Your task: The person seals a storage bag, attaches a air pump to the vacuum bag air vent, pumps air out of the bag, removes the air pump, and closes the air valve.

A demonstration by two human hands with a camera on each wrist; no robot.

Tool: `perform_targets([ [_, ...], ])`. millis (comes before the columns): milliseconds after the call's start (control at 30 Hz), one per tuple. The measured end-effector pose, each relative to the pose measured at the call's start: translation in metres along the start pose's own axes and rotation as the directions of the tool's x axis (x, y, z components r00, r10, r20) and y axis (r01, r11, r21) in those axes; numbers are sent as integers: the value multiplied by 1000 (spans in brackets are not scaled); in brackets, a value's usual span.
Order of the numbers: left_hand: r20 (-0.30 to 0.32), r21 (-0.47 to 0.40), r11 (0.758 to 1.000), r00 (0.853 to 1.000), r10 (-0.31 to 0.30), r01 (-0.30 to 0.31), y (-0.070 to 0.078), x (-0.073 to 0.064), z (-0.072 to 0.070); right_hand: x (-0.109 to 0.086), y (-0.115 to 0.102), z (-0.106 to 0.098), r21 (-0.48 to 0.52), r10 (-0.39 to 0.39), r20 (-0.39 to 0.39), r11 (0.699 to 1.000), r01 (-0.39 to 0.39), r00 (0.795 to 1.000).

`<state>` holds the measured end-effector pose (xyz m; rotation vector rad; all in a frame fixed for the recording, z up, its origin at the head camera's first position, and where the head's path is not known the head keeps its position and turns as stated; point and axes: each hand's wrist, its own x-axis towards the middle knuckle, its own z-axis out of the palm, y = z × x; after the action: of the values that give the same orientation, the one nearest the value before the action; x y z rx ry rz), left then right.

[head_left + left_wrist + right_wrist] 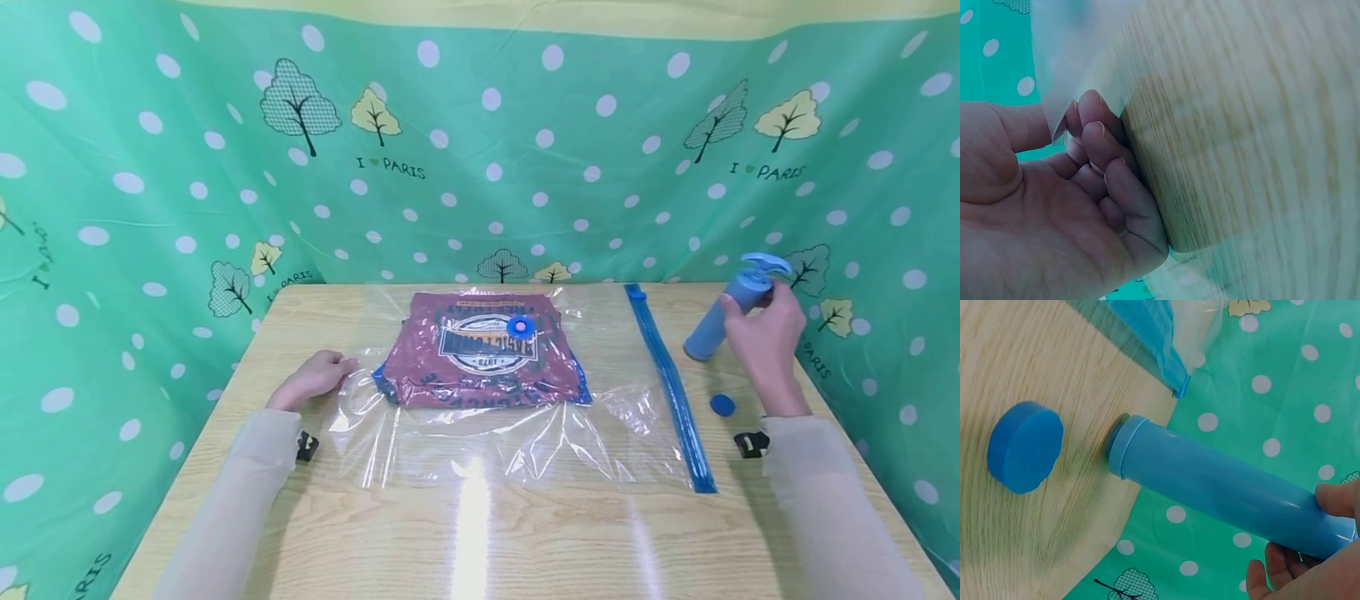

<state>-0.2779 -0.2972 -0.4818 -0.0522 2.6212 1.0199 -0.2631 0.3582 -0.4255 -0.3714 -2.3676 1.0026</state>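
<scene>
A clear vacuum storage bag [450,446] lies across the table with a folded maroon garment [427,350] inside. Its round blue valve [521,327] sits over the garment's printed front. At the bag's left edge, my left hand [318,375] pinches the plastic between thumb and forefinger, its other fingers curled. On the right, my right hand [765,333] grips a blue hand pump [720,321] near its top, below the T-shaped handle [767,262]. The pump leans, its lower end at the tabletop. A round blue cap [1025,447] lies near the pump's lower end.
A blue zip strip [671,383] runs along the bag's right side, with a slider [637,295] near its far end. The wooden table [555,542] meets a green dotted curtain [450,208] at the back and both sides.
</scene>
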Motion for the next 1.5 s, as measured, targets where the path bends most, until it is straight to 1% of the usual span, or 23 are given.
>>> perform_targets([
  [267,8,-6,1000,1000,-8,8,-2,0,-1,2,2,0,-5,29,1,1000,-29,1000],
  [400,8,1,1000,1000,-13,13,0,-1,0,2,2,-1,-7,37,-1,999,-37,999],
  [467,10,4,1000,1000,-12,12,1,-1,0,1,2,-2,-8,44,14,999,-44,999],
  [500,8,3,1000,1000,-16,16,2,0,-1,0,3,-4,-8,52,28,999,-51,998],
  [567,12,-4,1000,1000,-20,20,2,0,-1,-3,4,-8,-29,78,79,997,-76,994],
  [600,16,-4,1000,1000,-19,19,2,0,-1,-6,6,-11,-42,96,114,995,-92,989],
  [667,19,-6,1000,1000,-20,20,2,1,-2,-12,10,-19,-102,126,194,989,-107,973],
  [733,21,-7,1000,1000,-16,17,2,2,-2,-21,14,-27,-194,148,298,977,-92,943],
  [767,21,-6,1000,1000,-13,13,2,2,-2,-25,17,-31,-242,159,353,967,-74,922],
  [833,17,-10,1000,1000,-14,15,2,2,-2,-34,22,-37,-333,176,462,943,-14,869],
  [900,18,-14,1000,1000,-14,14,1,2,-2,-41,27,-40,-391,209,558,920,32,803],
  [967,21,-19,1000,1000,-18,18,1,1,-2,-48,31,-40,-426,244,629,902,65,739],
  [1033,26,-18,1000,999,-19,20,2,1,-2,-53,36,-39,-436,257,674,896,91,693],
  [1067,29,-16,1000,999,-15,16,3,1,-2,-56,38,-37,-436,254,686,893,107,682],
  [1100,30,-14,1000,999,-12,12,4,1,-2,-58,40,-36,-435,241,695,891,130,677],
  [1133,29,-13,1000,1000,-9,10,4,2,-2,-61,42,-35,-431,222,700,889,154,678],
  [1167,28,-12,1000,1000,-7,7,5,2,-2,-63,44,-34,-425,199,703,888,178,683],
  [1233,26,-12,1000,1000,-4,5,6,2,-2,-67,46,-31,-410,149,695,886,218,704],
  [1267,26,-13,1000,1000,-4,4,7,2,-2,-68,46,-30,-405,128,686,885,231,716],
  [1333,26,-19,1000,1000,-10,10,6,2,-3,-72,46,-27,-387,88,676,887,251,731],
  [1433,31,-23,1000,999,-11,12,2,3,-3,-76,44,-21,-371,56,667,890,266,743],
  [1500,29,-24,1000,1000,-10,11,0,3,-3,-80,43,-17,-364,35,668,886,286,743],
])
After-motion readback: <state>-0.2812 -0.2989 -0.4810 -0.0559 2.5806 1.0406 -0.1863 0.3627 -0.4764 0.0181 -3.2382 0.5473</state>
